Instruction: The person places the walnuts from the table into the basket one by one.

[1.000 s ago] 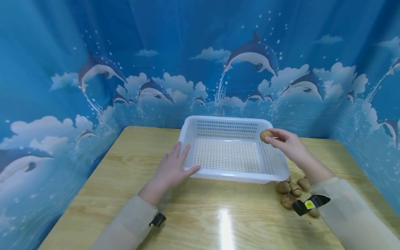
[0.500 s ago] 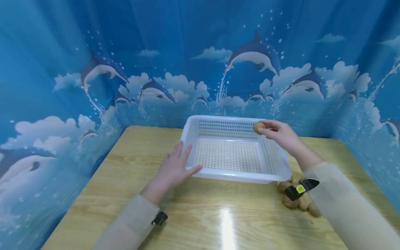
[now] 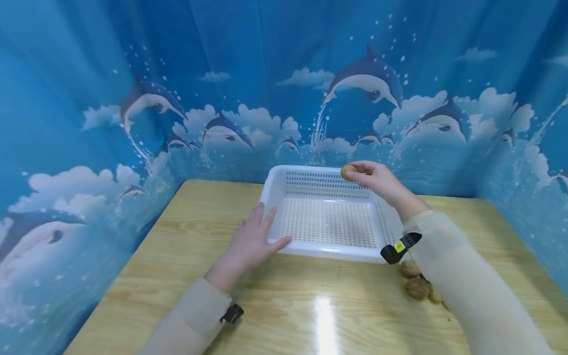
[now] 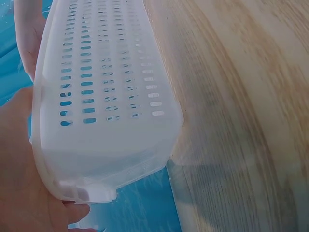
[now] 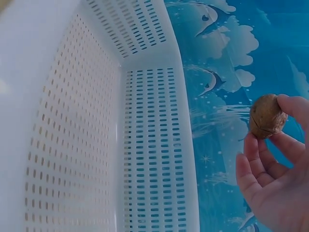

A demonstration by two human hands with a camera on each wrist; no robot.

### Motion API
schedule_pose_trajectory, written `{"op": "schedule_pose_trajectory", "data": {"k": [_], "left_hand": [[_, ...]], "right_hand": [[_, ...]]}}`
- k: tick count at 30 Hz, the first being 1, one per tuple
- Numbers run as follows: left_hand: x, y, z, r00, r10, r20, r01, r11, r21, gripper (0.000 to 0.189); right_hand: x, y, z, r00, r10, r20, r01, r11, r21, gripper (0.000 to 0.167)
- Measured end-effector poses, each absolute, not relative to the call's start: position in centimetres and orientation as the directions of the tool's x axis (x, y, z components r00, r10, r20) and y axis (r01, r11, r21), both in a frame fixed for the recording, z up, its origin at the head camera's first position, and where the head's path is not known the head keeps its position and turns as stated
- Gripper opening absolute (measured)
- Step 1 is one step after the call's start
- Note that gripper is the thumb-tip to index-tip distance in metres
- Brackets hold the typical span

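Observation:
Over the far side of a white perforated plastic basket (image 3: 328,222), my right hand (image 3: 381,182) pinches a walnut (image 3: 348,172) between thumb and fingertips. The right wrist view shows this walnut (image 5: 267,116), brown with a seam, held above the level of the rim. My left hand (image 3: 250,239) lies against the basket's near left corner with fingers spread, thumb along the front rim. Seen from the left wrist, that thumb and some fingertips touch the basket's corner rim (image 4: 48,179). No walnut shows on the basket's slotted floor.
Several walnuts (image 3: 417,287) lie on the wooden table (image 3: 284,305) right of the basket's near corner, partly hidden by the right sleeve (image 3: 452,266). A blue dolphin-print curtain (image 3: 266,74) hangs close behind the table and along both sides.
My right hand has carried the walnut left and slightly upward, from the basket's right wall to above its far side. The left hand stays at the corner; the view has shifted slightly.

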State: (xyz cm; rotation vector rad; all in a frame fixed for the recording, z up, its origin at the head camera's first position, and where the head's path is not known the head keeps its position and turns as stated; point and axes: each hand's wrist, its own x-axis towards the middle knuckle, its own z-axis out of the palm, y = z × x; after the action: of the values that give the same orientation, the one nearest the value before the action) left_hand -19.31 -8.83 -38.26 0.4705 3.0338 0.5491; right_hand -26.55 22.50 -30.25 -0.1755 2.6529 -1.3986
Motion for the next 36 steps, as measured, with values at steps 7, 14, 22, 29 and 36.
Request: {"op": "schedule_pose_trajectory", "data": {"k": [7, 14, 22, 29, 36], "left_hand": [[-19.0, -8.7, -38.2, -0.953, 0.298, 0.05, 0.297, 0.891, 0.343, 0.091], [-18.9, -8.2, -38.3, -0.95, 0.305, 0.073, 0.311, 0.889, 0.335, 0.089], [-18.9, -8.5, -38.4, -0.956, 0.287, 0.066, 0.292, 0.895, 0.338, 0.089], [-18.8, -8.6, -38.4, -0.954, 0.292, 0.07, 0.298, 0.895, 0.332, 0.09], [-18.7, -8.5, -38.2, -0.953, 0.295, 0.068, 0.3, 0.894, 0.333, 0.089]], "right_hand": [[-28.1, 21.6, -31.0, -0.981, -0.165, -0.107, -0.003, 0.559, -0.829, 0.064], [-29.6, 21.2, -31.6, -0.974, -0.182, -0.137, 0.017, 0.542, -0.84, 0.066], [-31.3, 18.8, -31.9, -0.97, -0.197, -0.146, 0.014, 0.549, -0.836, 0.066], [-32.2, 17.0, -32.3, -0.963, -0.228, -0.146, 0.011, 0.509, -0.861, 0.059], [-32.8, 15.7, -34.0, -0.948, -0.265, -0.176, -0.009, 0.575, -0.818, 0.059]]}}
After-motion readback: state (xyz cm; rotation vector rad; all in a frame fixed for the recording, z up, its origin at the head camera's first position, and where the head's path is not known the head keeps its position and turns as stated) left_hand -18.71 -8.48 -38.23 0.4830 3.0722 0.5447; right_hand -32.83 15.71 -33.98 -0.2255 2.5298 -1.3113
